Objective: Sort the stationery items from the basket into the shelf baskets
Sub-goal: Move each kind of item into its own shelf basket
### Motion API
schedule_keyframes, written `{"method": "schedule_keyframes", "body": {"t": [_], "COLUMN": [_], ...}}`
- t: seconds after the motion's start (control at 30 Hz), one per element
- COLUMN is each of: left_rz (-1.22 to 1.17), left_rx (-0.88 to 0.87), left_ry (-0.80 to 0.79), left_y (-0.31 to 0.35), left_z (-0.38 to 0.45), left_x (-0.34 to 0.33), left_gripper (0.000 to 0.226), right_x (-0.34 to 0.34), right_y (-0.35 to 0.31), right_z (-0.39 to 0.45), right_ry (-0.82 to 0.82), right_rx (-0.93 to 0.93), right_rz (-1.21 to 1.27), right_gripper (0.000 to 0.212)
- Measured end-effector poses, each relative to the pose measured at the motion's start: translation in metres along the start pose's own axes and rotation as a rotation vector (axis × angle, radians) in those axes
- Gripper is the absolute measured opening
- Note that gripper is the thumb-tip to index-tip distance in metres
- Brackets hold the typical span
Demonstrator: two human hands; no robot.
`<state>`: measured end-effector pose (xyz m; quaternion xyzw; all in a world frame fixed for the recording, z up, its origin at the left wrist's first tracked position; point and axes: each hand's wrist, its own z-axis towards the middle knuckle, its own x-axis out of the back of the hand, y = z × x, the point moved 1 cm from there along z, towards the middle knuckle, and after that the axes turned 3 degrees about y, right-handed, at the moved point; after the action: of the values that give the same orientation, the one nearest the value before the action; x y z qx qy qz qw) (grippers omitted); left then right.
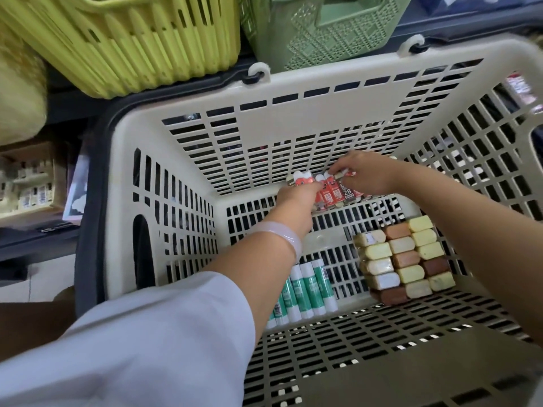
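Note:
A large beige slotted basket (323, 113) fills the view. At its far end lies a row of small red and dark "2B" lead packs (335, 193). My left hand (296, 205) grips the left side of the row. My right hand (367, 171) pinches the packs from the right and above. Green and white glue sticks (305, 289) lie at the near left of the basket floor, partly under my left forearm. A block of wrapped yellow, cream and brown erasers (408, 259) sits at the near right.
On the shelf beyond stand a yellow-green ribbed basket (126, 39) and a pale green lattice basket (323, 27). A cardboard box of small white packs (29, 183) sits on a lower shelf at the left. More red packs (520, 89) show through the basket's right wall.

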<state>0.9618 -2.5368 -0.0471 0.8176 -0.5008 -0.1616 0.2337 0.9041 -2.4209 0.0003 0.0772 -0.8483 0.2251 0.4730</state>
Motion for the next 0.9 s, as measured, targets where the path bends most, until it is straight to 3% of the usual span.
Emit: {"method": "schedule_keyframes", "body": {"t": [0.4,0.6,0.73,0.9], "left_rz": [-0.092,-0.062,-0.126,-0.119], "left_rx": [0.082,0.102,0.058,0.059], "left_ry": [-0.078,-0.084,-0.079,-0.094], "left_y": [0.0074,0.0060,0.0071,0.0051], "left_z": [-0.0015,-0.0017,-0.0037,-0.0021], "left_x": [-0.0017,0.0029,-0.0016,-0.0016], "left_gripper": [0.040,0.022,0.041,0.041], "right_x": [0.0038,0.0052,0.0055,0.0062], "right_y": [-0.0038,-0.0059,-0.0087,-0.0079], "right_z": [-0.0016,-0.0036,-0.0053,-0.0054], "right_ry": [-0.038,-0.038,-0.030,-0.041], "right_rx": [-0.005,0.006,0.028,0.013], "right_rz": [-0.012,-0.001,0.004,0.021], "right_gripper": [0.038,0.038,0.034,0.035]}}
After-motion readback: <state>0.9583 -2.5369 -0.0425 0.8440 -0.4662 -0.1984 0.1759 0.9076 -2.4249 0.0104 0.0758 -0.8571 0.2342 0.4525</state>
